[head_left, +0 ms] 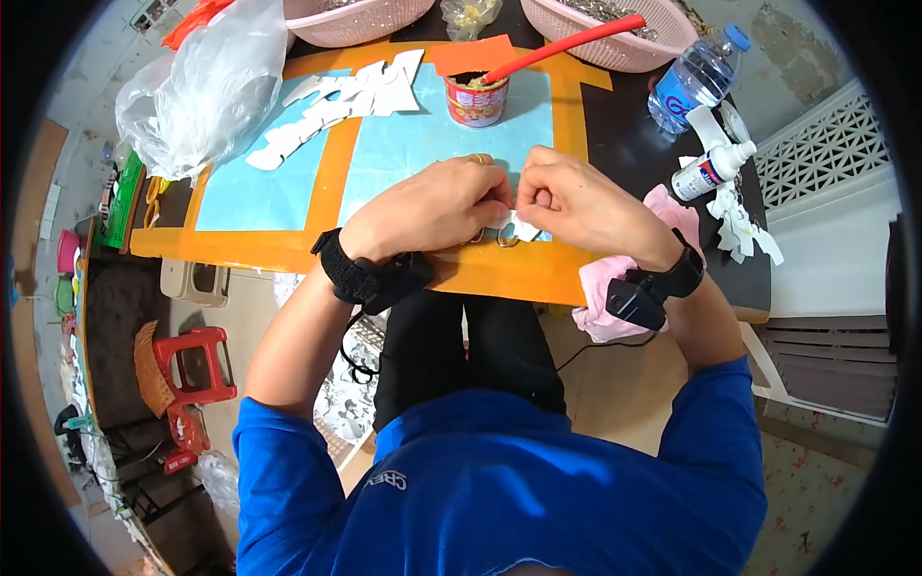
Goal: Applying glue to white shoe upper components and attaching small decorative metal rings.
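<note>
So the table [569, 125] is orange with blue panels, and a big clear plastic bag [206, 86] sits far left. Left hand [437, 202] and right hand [586, 206] meet over the near edge. Red cup [477, 108] just beyond them. Small white piece [523, 228] at their fingertips: left grip's pinched on it, right's closed too, can't tell on what. Tiny metal ring [507, 243] right below.

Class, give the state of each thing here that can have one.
Left hand: fingers pinched at the white piece
Right hand: fingers curled beside it, grip unclear
Tub: open, red stick inside
Clear bottle: capped
Plastic bag: crumpled
Pink cloth: bunched at the table edge
Pink baskets: uncovered, loaded
</note>
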`<state>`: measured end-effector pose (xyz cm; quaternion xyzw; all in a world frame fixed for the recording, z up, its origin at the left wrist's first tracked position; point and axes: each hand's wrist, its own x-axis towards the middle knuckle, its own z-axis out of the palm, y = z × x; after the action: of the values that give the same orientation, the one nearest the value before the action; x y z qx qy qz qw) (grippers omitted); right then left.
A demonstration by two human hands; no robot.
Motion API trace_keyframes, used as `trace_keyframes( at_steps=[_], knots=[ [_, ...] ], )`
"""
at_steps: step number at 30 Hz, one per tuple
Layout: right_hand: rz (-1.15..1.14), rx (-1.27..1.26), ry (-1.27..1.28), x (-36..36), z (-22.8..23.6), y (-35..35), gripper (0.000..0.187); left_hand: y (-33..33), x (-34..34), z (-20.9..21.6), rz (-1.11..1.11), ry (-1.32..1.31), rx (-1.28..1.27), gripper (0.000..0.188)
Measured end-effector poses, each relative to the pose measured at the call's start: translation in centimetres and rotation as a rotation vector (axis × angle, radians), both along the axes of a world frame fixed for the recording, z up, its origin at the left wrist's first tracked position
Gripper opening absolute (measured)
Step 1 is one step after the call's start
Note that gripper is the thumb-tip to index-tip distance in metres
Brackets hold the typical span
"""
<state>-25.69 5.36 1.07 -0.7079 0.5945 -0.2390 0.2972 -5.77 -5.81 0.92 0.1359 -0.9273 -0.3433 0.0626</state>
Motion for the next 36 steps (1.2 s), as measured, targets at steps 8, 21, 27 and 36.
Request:
trace_keyframes(
  at_steps=[8,21,27,36],
  knots=[
    [-0.049,-0.101,0.036,0.3,-0.9,-0.2,0.018,0.7,-0.5,0.0,0.066,-0.028,-0.095,0.017],
    [-0.033,-0.030,0.063,0.5,-0.5,-0.7,0.016,3.2,-1.1,-0.3,0.356,0.024,-0.165,0.019],
    [-0.047,-0.059,0.012,0.3,-0.5,-0.6,0.021,4.1,-0.6,-1.1,0.357,0.198,-0.089,0.026],
    [-0.031,-0.044,-0.011,-0.1,-0.5,-0.7,0.020,4.1,-0.1,-2.1,0.240,0.311,-0.342,0.032]
  ],
)
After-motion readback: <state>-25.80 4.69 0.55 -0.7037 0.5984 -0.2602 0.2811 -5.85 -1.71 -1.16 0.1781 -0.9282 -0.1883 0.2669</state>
